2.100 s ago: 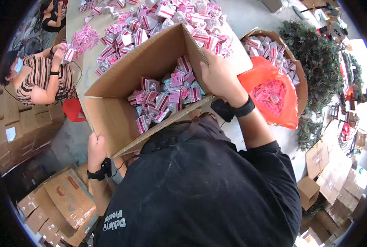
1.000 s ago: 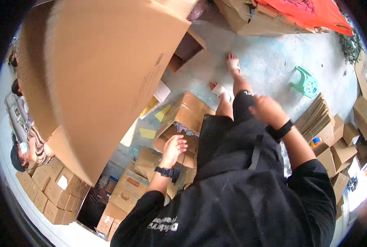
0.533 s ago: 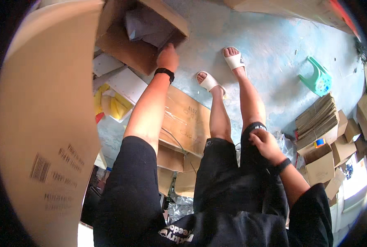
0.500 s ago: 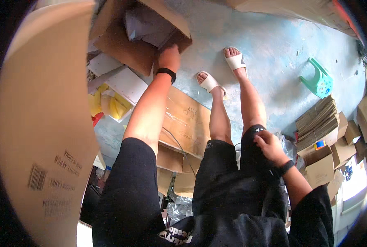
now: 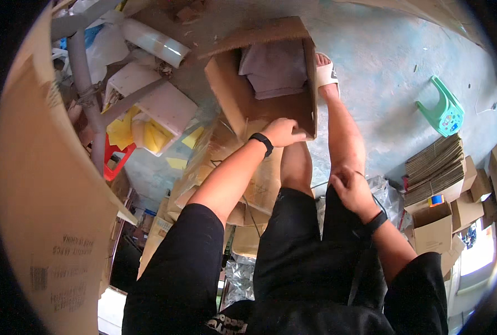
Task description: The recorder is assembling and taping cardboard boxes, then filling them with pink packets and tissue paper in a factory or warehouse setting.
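An open cardboard box (image 5: 223, 97) faces me in front of my legs. A folded pale grey-purple piece, like cloth or foam sheet (image 5: 273, 70), lies inside it. My left hand (image 5: 282, 133) is closed on the box's near lower rim, the thumb pointing right along the edge; some fingertips are hidden. Over my right knee rests my right hand (image 5: 353, 190), its fingers loosely curled, with nothing visible in them. The box hides my left foot.
A tall cardboard carton (image 5: 53, 195) fills the left side. Beyond it are a grey pole (image 5: 86, 78), a white bin (image 5: 148, 106) with yellow pieces, and a plastic roll (image 5: 156, 43). At right stand a green stool (image 5: 443, 109), stacked flat cardboard (image 5: 435, 164) and small boxes (image 5: 432, 229).
My left hand has brought the box right and nearer, turning its opening toward me. My right hand has slid slightly left onto the knee. More clutter shows at left.
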The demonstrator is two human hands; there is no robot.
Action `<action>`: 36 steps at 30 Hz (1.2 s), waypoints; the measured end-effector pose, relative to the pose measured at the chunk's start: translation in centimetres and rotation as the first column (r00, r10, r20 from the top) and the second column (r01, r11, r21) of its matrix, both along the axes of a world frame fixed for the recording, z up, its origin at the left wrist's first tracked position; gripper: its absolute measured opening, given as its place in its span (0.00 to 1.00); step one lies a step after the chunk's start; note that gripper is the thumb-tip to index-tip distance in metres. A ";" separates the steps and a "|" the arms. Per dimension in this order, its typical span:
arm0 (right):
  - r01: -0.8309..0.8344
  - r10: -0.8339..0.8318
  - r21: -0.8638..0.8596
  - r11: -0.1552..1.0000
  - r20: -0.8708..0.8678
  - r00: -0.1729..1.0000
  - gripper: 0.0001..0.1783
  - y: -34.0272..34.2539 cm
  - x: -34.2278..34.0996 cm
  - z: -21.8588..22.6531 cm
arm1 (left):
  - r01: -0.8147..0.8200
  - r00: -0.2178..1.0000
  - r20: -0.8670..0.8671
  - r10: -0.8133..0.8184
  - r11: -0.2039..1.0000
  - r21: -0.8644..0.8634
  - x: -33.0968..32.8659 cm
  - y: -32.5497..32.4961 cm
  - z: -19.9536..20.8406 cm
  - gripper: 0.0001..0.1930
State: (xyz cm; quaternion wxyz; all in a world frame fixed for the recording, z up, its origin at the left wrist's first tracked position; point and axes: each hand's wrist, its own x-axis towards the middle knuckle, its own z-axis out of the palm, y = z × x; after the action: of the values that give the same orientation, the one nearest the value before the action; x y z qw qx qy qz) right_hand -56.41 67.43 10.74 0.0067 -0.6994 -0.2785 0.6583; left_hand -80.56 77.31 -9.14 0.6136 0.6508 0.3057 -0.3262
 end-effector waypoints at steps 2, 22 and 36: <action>-0.058 0.057 0.034 0.998 0.018 0.998 0.08 -0.4 -0.5 -0.8 | -0.110 0.972 -0.189 0.136 0.984 0.141 0.2 -1.0 -3.7 0.35; 0.241 -0.260 -0.147 0.959 -0.125 0.957 0.16 -0.8 7.3 -2.9 | 0.177 0.980 -0.168 -0.106 0.847 0.502 2.8 1.5 4.1 0.12; 0.236 -0.212 0.163 0.958 -0.147 0.966 0.36 8.2 18.8 6.6 | 0.149 0.921 0.169 -0.351 0.719 0.678 8.6 10.0 35.5 0.05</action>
State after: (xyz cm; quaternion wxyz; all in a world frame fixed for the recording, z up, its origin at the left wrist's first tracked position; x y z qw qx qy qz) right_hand -37.57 75.64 17.38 0.1622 -0.6793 -0.2545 0.6690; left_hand -71.98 87.27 26.37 0.3345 0.8990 0.2163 -0.1819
